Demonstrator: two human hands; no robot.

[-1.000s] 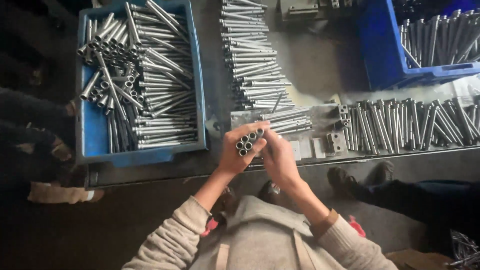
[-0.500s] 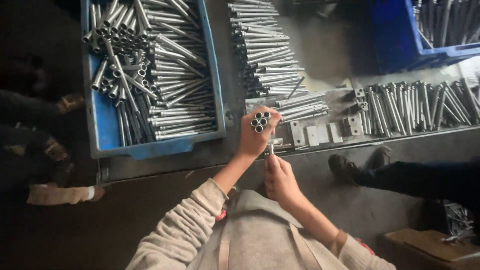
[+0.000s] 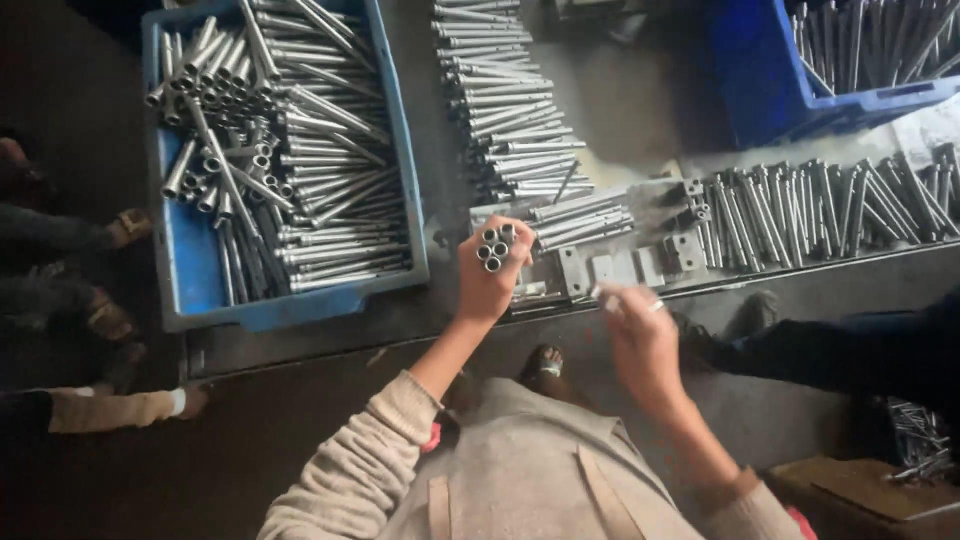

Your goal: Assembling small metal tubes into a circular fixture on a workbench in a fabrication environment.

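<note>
Gripping tube bundle (image 3: 497, 247), left hand (image 3: 488, 280); right hand (image 3: 640, 335) blurred.

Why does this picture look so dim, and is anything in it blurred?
Head view: light is weak, so the floor at left sinks into shadow; the metal tubes in the blue crate catch soft glints. The right hand is motion-smeared, while the left hand gripping a tube bundle is sharper.

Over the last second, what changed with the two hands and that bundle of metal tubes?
The right hand let go of the bundle of tubes and drew away to the right, now apart from it with something small and blurred at its fingers. The left hand alone holds the bundle, ends up. The blue bin of tubes and the rows of tubes on the bench lie as before.
</note>
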